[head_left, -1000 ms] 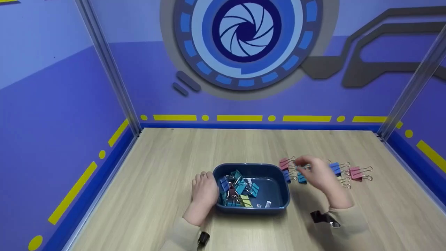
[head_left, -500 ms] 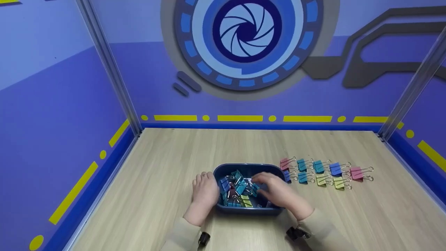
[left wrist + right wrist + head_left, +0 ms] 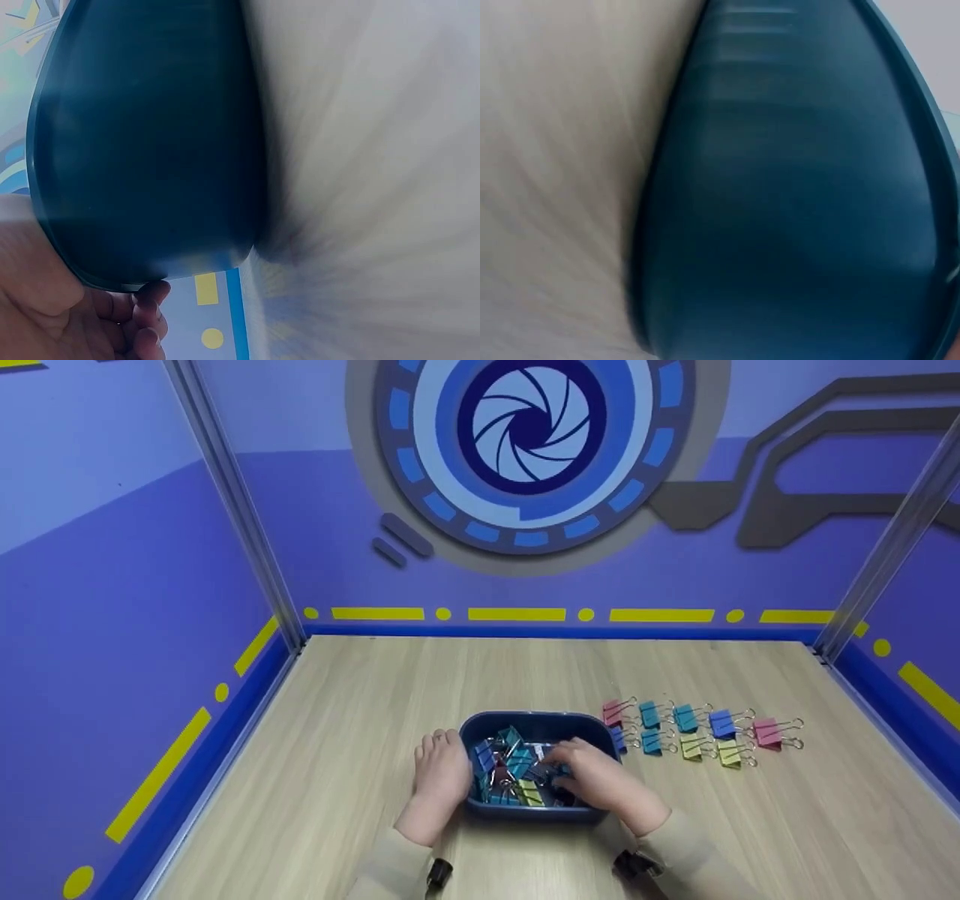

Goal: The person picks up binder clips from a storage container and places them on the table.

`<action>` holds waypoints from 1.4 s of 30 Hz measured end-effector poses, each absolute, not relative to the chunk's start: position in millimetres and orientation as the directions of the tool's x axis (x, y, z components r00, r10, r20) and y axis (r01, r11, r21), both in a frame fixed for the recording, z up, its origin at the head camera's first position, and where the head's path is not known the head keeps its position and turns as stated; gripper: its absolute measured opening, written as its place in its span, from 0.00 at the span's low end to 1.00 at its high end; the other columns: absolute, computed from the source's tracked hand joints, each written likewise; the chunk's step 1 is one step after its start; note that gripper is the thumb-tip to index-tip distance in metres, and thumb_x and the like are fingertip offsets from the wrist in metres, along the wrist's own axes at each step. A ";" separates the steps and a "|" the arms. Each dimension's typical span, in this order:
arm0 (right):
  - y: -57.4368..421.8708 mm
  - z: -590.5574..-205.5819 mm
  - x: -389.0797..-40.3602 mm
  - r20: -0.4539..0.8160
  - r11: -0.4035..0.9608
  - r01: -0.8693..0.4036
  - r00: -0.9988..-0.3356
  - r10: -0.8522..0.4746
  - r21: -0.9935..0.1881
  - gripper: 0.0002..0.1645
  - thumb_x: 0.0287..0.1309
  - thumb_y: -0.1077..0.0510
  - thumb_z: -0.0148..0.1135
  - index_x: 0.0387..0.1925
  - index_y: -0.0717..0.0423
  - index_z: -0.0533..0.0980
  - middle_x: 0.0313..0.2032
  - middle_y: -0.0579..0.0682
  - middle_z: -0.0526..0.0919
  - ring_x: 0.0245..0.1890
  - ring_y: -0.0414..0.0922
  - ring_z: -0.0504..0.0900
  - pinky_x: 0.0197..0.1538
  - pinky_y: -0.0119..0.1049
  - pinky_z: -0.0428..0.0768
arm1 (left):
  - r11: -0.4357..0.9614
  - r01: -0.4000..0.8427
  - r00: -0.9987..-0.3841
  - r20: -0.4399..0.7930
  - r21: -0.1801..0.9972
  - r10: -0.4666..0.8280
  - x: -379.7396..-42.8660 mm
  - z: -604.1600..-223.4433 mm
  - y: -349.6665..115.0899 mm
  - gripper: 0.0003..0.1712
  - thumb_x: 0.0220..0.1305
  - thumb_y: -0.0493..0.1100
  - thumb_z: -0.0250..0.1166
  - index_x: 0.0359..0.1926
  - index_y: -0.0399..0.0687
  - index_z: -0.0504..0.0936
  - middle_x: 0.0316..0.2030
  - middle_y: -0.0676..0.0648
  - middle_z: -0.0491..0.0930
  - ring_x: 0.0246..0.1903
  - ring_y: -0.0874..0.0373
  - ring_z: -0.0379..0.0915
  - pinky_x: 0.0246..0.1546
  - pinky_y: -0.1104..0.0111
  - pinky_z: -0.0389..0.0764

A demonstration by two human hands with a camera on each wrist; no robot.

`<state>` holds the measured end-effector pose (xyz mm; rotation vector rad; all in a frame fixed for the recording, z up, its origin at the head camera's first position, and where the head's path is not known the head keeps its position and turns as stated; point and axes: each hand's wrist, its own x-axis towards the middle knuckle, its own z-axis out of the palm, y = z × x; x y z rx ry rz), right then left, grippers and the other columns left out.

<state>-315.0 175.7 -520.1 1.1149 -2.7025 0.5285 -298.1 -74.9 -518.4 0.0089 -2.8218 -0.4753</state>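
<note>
A dark blue plastic tub point(image 3: 540, 813) stands on the table with a heap of binder clips inside, mostly in its left half. My left hand point(image 3: 442, 769) holds the tub's left end; in the left wrist view its fingers point(image 3: 150, 315) curl by the rim. My right hand point(image 3: 596, 776) reaches into the tub's right half. Thumb and fingers there close around a teal binder clip point(image 3: 559, 772), which they largely hide. Close by lie a yellow binder clip point(image 3: 529, 792) and another teal binder clip point(image 3: 519, 763). Only the tub's outer wall point(image 3: 795, 195) fills the right wrist view.
Right of the tub, several binder clips stand in two rows on the wooden table point(image 3: 360, 697), among them a pink one point(image 3: 766, 733), a blue one point(image 3: 722, 724) and a yellow one point(image 3: 691, 747). Printed panels point(image 3: 525, 585) wall the table at back and sides.
My right hand has left the rows of clips, moved left into the tub and closed its fingers on a teal binder clip. My left hand has stayed at the tub's left end.
</note>
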 end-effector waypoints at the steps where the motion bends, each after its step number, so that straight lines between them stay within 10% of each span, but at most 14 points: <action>1: 175.8 -520.2 -315.2 0.294 0.662 -0.703 -0.710 -0.639 -0.259 0.12 0.53 0.64 0.74 0.41 0.55 0.84 0.39 0.47 0.87 0.41 0.45 0.83 0.48 0.42 0.82 | 0.946 0.043 -0.959 0.278 0.321 -0.050 -298.2 -518.3 -74.8 0.11 0.64 0.37 0.61 0.44 0.32 0.76 0.41 0.36 0.77 0.44 0.42 0.70 0.47 0.52 0.70; 15: 173.9 -518.2 -315.7 0.332 0.832 -0.445 -0.880 -0.339 -0.330 0.13 0.53 0.62 0.75 0.25 0.53 0.75 0.22 0.46 0.82 0.22 0.39 0.78 0.26 0.35 0.76 | 0.951 0.064 -0.940 0.339 0.302 -0.045 -298.2 -521.1 -75.1 0.09 0.61 0.36 0.61 0.40 0.33 0.76 0.38 0.36 0.77 0.42 0.41 0.71 0.44 0.53 0.71; 25: 190.2 -508.4 -318.9 0.261 0.732 -0.584 -0.812 -0.522 -0.351 0.04 0.57 0.61 0.72 0.31 0.57 0.82 0.26 0.47 0.85 0.24 0.36 0.80 0.29 0.31 0.80 | 0.951 0.052 -0.949 0.311 0.304 -0.047 -297.8 -520.3 -75.6 0.10 0.62 0.37 0.62 0.41 0.33 0.75 0.39 0.37 0.77 0.43 0.42 0.71 0.44 0.53 0.70; 42: 194.7 -506.2 -318.2 0.123 0.621 -0.644 -0.732 -0.671 -0.447 0.17 0.45 0.73 0.72 0.38 0.56 0.90 0.36 0.49 0.92 0.37 0.42 0.89 0.39 0.33 0.84 | 0.948 0.068 -0.955 0.294 0.312 -0.029 -297.8 -520.4 -77.2 0.08 0.64 0.36 0.60 0.40 0.34 0.75 0.37 0.38 0.76 0.41 0.44 0.69 0.43 0.55 0.69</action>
